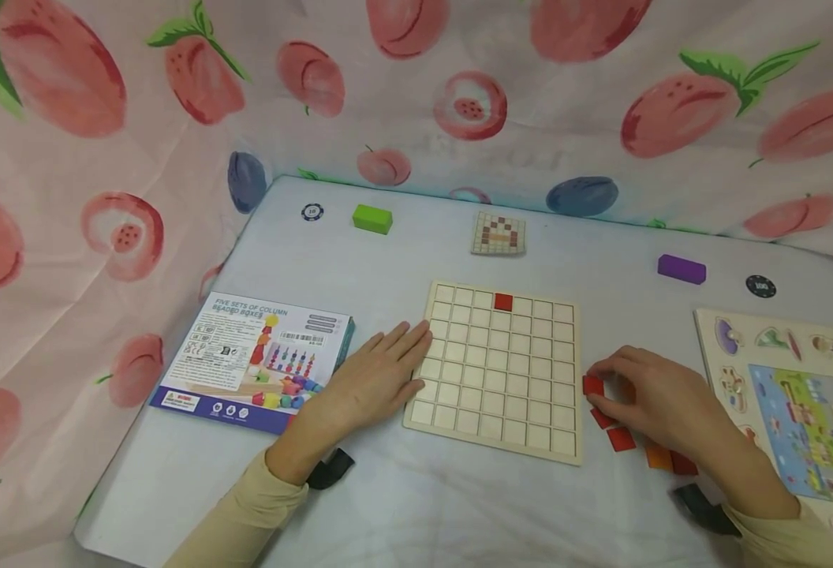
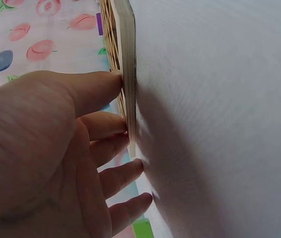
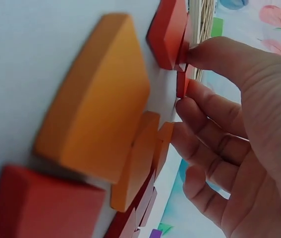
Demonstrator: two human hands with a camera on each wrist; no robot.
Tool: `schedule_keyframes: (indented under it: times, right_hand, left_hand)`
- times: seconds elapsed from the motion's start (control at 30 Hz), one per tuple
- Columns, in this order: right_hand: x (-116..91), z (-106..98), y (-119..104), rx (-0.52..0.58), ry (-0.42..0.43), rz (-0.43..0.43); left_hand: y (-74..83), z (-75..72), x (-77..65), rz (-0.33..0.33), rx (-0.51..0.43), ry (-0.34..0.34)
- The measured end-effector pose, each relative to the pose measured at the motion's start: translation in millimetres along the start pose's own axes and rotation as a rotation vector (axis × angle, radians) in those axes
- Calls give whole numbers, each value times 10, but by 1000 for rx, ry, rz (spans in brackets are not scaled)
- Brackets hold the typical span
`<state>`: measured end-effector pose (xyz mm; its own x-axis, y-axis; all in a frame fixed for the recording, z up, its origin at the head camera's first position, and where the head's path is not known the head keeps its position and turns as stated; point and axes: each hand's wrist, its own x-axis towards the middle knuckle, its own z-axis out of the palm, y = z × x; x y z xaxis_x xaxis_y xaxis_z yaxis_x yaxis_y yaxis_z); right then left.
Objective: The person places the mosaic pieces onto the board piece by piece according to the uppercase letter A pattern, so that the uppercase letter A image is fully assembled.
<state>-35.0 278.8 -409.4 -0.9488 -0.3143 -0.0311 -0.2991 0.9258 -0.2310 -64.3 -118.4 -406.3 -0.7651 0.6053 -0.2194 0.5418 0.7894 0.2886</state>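
Note:
A wooden grid board (image 1: 494, 371) lies in the middle of the table, with one red square tile (image 1: 503, 302) in its top row. My left hand (image 1: 377, 375) rests against the board's left edge, fingers extended; in the left wrist view the thumb and fingertips touch the board's side (image 2: 128, 54). Just off the board's right edge, my right hand (image 1: 661, 398) pinches a red tile (image 1: 593, 385) between thumb and index finger. More red tiles (image 1: 621, 439) and orange tiles (image 3: 100, 104) lie under and beside this hand, some of them hidden by it in the head view.
Behind the board lies a small pattern card (image 1: 498, 234). A green block (image 1: 372, 219) and a purple block (image 1: 682, 269) stand near round chips at the back. A beaded-boxes package (image 1: 253, 359) lies left, a picture puzzle board (image 1: 800, 394) right. Fruit-print cloth hangs behind.

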Motion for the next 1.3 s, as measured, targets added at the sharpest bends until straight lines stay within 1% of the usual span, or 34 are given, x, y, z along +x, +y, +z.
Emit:
schedule_keyframes:
  times: [0.13, 0.27, 0.37, 0.53, 0.63, 0.77, 0.83, 1.0, 1.13, 1.3]
  right_hand:
    - [11, -26, -5, 1, -14, 34]
    - [12, -54, 4, 28, -17, 71]
    - [31, -50, 11, 44, 17, 65]
    - [135, -25, -26, 41, 113, 33]
    - [234, -27, -69, 45, 131, 33]
    - [373, -49, -153, 46, 110, 26]
    - [446, -53, -205, 43, 112, 16]
    - [669, -25, -348, 45, 105, -42]
    - [817, 8, -456, 30, 74, -80]
    - [912, 31, -518, 17, 59, -67]
  left_hand:
    - [-2, 2, -4, 1, 2, 4]
    - [-1, -2, -4, 2, 4, 3]
    - [-1, -3, 2, 4, -3, 6]
    - [2, -6, -3, 0, -20, -1]
    - [1, 1, -7, 0, -25, 3]
    - [-1, 13, -12, 6, -22, 16]
    - [-1, 16, -15, 9, -21, 23]
    - [-4, 10, -21, 2, -33, 14]
    - [-14, 16, -20, 4, -44, 13]
    - [-29, 20, -16, 15, -30, 16]
